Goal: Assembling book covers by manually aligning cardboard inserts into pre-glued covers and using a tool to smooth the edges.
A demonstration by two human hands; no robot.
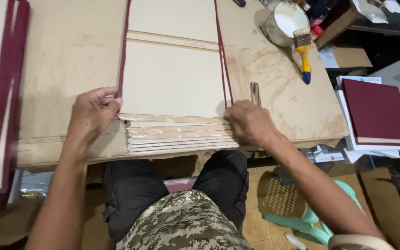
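Glue-stained brown paper (274, 83) covers the worktable; paste pot (285, 22) sits far right.

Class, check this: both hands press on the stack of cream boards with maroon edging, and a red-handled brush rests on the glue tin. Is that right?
Not quite. The head view shows the brush has a yellow handle with a blue tip, not red. It does rest on the glue tin, and both hands, left and right, press on the stack.

One paintbrush (303, 53), one glue can (284, 22)

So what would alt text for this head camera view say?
Seen from above, a seated person's left hand and right hand press the near edge of a stack of cream boards with maroon borders on a brown paper-covered table; a glue can with a brush stands beyond.
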